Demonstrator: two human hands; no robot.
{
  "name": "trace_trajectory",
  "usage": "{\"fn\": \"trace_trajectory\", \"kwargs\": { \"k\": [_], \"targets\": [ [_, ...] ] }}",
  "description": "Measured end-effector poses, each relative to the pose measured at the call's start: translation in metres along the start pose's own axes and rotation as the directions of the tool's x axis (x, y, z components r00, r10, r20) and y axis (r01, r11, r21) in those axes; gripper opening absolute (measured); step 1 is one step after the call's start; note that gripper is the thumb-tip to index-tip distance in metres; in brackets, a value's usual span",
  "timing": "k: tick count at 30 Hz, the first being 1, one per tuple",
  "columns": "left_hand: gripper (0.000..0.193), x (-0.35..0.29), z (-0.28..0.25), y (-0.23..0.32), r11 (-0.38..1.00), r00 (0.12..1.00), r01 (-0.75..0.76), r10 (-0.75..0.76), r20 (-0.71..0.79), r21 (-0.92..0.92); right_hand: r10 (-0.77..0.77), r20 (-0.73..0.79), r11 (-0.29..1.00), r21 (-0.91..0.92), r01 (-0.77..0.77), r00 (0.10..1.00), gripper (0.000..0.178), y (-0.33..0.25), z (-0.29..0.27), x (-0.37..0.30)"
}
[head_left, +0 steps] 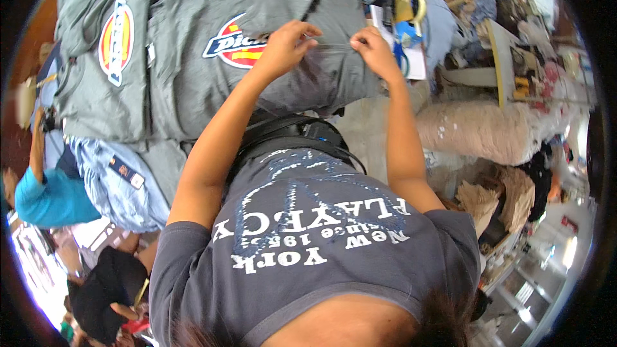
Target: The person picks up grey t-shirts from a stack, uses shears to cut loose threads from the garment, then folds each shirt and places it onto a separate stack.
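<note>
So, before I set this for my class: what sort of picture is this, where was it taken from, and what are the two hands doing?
It is one wide, bent picture from a camera worn on a person's head, looking down past their dark printed shirt. No machine: two bare hands. The left hand and right hand both pinch a grey garment spread on the table, beside a second grey garment. Blue-handled scissors and a tape roll lie to the right. Another person in a turquoise sleeve is at the left.

Both arms outstretched, left hand (287, 44) and right hand (373, 48) pinching.
</note>
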State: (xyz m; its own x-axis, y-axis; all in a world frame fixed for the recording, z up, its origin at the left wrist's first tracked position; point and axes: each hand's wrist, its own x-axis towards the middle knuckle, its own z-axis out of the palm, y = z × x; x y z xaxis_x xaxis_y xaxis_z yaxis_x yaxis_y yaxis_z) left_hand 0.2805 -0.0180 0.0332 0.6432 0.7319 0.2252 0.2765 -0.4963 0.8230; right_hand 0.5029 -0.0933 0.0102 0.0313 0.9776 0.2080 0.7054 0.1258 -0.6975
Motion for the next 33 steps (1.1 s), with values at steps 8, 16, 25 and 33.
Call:
{"fn": "trace_trajectory", "kwargs": {
  "k": [8,16,25,33],
  "targets": [
    [0.02,-0.146,-0.176,-0.062,0.845,0.71,0.509,-0.307,-0.633,0.161,0.073,-0.036,0.967,-0.242,-0.079,0.997,0.024,-0.037,-0.002,-0.009],
    [0.036,-0.161,-0.187,-0.061,0.726,0.865,0.479,-0.298,-0.403,0.493,0.055,0.128,0.934,-0.357,-0.005,0.99,0.035,-0.041,-0.015,-0.012],
    [0.041,-0.182,-0.182,-0.04,0.675,0.879,0.476,-0.382,-0.285,0.563,0.159,-0.127,0.97,-0.162,-0.178,0.979,0.026,-0.036,-0.013,-0.051],
    [0.074,-0.048,-0.156,-0.111,0.833,0.82,0.419,-0.175,-0.546,0.362,0.425,0.396,0.903,-0.124,-0.412,0.814,0.041,-0.108,0.065,-0.004]
  ]
}}
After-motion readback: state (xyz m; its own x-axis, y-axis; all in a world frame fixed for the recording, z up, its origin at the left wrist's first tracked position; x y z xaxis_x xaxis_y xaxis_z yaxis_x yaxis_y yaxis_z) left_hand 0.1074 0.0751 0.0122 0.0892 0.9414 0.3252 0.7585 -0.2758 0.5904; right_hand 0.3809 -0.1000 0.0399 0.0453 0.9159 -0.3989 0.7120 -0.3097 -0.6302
